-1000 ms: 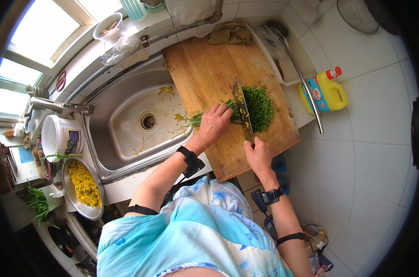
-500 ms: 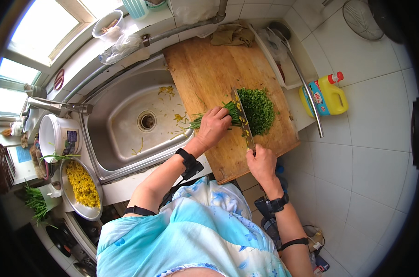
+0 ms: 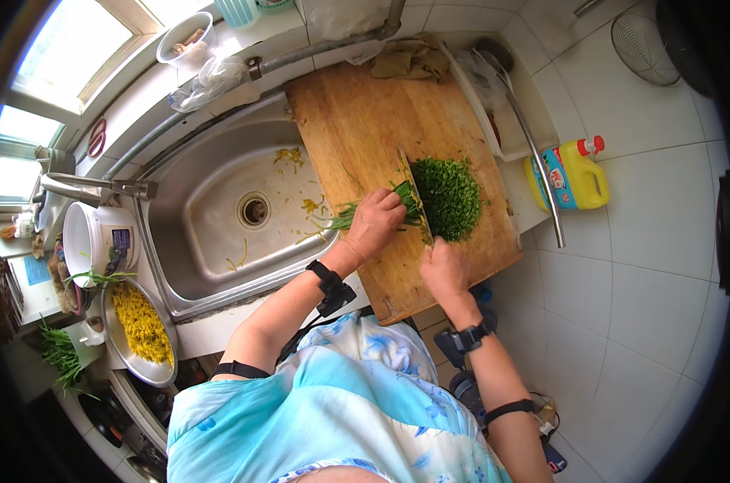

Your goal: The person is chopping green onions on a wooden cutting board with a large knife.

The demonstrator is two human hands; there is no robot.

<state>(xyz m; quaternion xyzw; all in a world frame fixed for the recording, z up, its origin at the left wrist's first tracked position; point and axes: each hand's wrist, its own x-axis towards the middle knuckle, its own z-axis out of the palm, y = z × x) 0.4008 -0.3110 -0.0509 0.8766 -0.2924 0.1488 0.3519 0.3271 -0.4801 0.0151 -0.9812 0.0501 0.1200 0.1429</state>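
Note:
My left hand (image 3: 376,220) is closed over a bunch of long green chives (image 3: 345,217), pressing it on the wooden cutting board (image 3: 349,109); the loose ends stick out toward the sink. Gripped by its handle in my right hand (image 3: 445,274) is a kitchen knife (image 3: 415,189), its blade edge-on to me and standing at the cut end of the bunch. Against the blade's right side lies a heap of finely chopped chives (image 3: 449,200). Small yellow bits cling along the blade.
A steel sink (image 3: 212,181) with yellow scraps adjoins the board's left side. Beyond it stand a white bucket (image 3: 99,241) and a metal bowl (image 3: 160,372) of chopped yellow food. A yellow jug (image 3: 584,181) and a metal bar (image 3: 542,161) are right of the board.
My right hand has moved slightly toward me and left with the knife, whose blade has shifted a little left along the bunch. My left hand stays almost in place.

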